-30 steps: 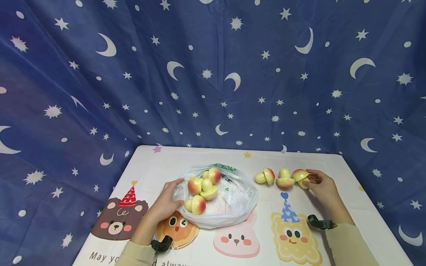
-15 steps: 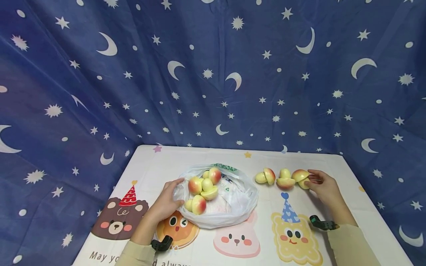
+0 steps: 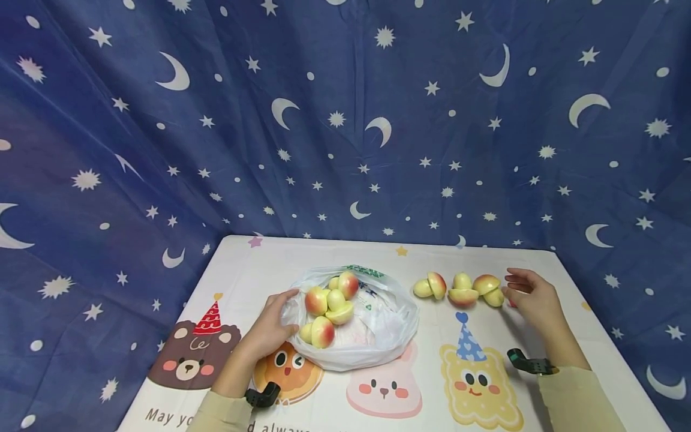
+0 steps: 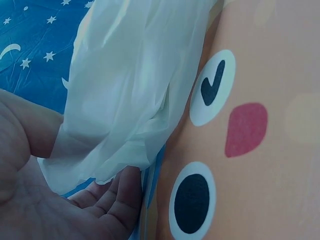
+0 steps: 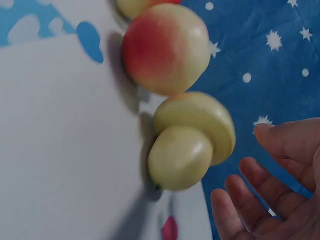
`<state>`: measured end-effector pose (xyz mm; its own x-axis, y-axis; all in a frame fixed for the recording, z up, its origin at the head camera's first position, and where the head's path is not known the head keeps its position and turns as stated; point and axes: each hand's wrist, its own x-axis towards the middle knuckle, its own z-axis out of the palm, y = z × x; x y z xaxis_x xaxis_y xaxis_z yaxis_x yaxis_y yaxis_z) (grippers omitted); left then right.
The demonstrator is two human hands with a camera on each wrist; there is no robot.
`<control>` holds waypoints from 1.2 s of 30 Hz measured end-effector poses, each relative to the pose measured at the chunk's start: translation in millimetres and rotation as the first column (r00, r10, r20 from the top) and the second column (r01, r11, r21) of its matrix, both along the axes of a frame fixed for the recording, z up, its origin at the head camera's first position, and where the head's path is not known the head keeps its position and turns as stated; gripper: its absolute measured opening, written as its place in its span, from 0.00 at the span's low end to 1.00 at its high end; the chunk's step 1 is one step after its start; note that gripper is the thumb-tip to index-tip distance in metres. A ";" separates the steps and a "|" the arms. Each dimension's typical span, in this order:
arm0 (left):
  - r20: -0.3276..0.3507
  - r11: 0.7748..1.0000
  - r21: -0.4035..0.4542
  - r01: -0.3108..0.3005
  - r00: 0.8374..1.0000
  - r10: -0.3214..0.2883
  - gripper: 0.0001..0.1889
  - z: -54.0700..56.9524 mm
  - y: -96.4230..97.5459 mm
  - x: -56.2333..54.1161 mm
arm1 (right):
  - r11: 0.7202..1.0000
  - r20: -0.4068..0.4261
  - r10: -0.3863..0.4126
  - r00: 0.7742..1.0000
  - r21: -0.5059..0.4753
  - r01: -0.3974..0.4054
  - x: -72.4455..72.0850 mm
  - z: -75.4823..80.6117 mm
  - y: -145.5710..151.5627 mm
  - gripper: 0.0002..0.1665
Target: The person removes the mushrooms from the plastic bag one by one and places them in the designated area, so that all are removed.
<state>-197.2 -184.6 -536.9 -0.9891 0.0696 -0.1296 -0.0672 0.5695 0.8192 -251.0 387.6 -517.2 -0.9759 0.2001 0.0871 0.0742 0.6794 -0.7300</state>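
At its left rim, my left hand (image 3: 270, 324) holds a white plastic bag (image 3: 385, 336); in the left wrist view, the bag's edge (image 4: 120, 100) passes between thumb and fingers. Several yellow toy mushrooms with red-tinted caps, one of them a front mushroom (image 3: 322, 332), lie in the bag's left part. To the right of the bag, three more stand in a row: a left mushroom (image 3: 430, 286), a middle mushroom (image 3: 462, 290) and a right mushroom (image 3: 489, 290). Just right of that last mushroom, my right hand (image 3: 534, 297) has loosely bent fingers and nothing in them; the right wrist view shows a gap between fingertips and mushroom (image 5: 182, 155).
A white table cover (image 3: 302, 246) with printed cartoon figures lies under everything. Behind and to the left hangs a dark blue curtain (image 3: 345, 150) with moons and stars. Each wrist wears a black camera strap, such as the right strap (image 3: 531, 363).
My right hand has let go of the right mushroom and moved a little to the right. The mushroom stays at the row's end. My left hand and the bag have not moved.
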 end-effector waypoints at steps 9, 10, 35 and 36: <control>0.018 1.000 0.000 -0.007 1.000 0.007 0.41 0.7 0.6 -0.8 | 0.999 -0.114 0.041 0.993 0.008 -0.040 1.7 18.9 -25.7 0.32; 0.017 1.000 -0.001 -0.006 1.000 0.006 0.42 0.8 0.6 -0.7 | 0.999 -0.117 0.045 0.992 0.007 -0.045 2.0 21.0 -29.2 0.32; -0.017 1.000 0.020 0.001 1.000 -0.001 0.42 -3.9 -0.5 -0.8 | 0.947 -0.100 0.241 0.965 -0.195 -0.257 4.8 35.7 -118.4 0.31; -0.018 1.000 0.020 0.001 1.000 -0.001 0.42 -3.4 -0.3 -0.7 | 0.941 -0.104 0.250 0.963 -0.208 -0.267 4.6 34.3 -121.8 0.30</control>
